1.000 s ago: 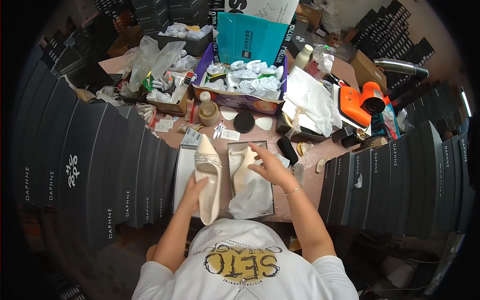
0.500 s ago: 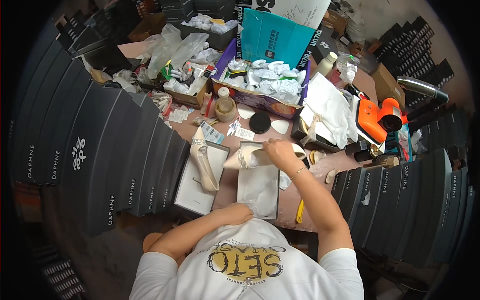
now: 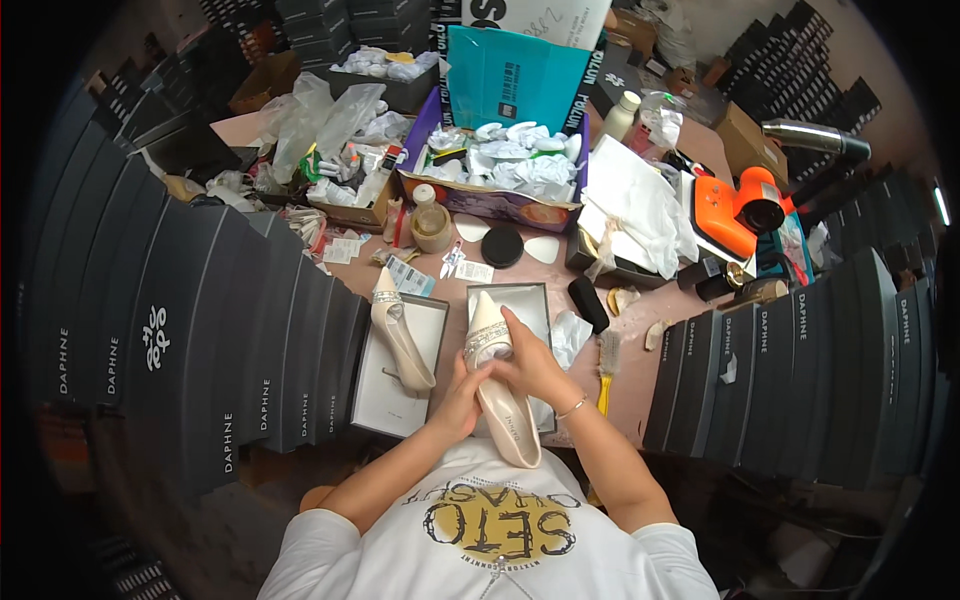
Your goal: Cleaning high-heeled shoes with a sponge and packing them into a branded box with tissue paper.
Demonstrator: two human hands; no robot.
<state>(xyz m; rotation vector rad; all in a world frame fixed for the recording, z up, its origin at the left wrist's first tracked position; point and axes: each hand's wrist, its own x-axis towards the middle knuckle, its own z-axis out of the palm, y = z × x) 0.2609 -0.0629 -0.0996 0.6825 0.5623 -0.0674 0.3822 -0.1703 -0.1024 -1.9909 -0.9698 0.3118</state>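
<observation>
A cream pointed-toe shoe (image 3: 512,425) with a sparkling band lies between my two hands, its toe pointing away and its heel end close to my shirt. My right hand (image 3: 530,362) wraps the right side of the shoe near the band. At the left side, my left hand (image 3: 460,398) closes on it by the opening, where something whitish shows inside the toe. Beneath is a grey-edged white box part (image 3: 537,297), partly covered by the shoe and hands. The matching shoe (image 3: 402,345) rests in another white box part (image 3: 432,325) to the left.
Tall stacks of dark shoe boxes (image 3: 210,330) (image 3: 790,370) flank the table. A yellow-handled brush (image 3: 607,365) and a black block (image 3: 589,304) lie right. Farther back stand a liquid bottle (image 3: 431,225), a round black lid (image 3: 502,246), a purple-edged box of crumpled paper (image 3: 490,205) and an orange device (image 3: 724,218).
The shoe has turned from sideways to lengthwise and come nearer to me. My left hand has moved up from the box's near edge onto it. The black block and brush head now show.
</observation>
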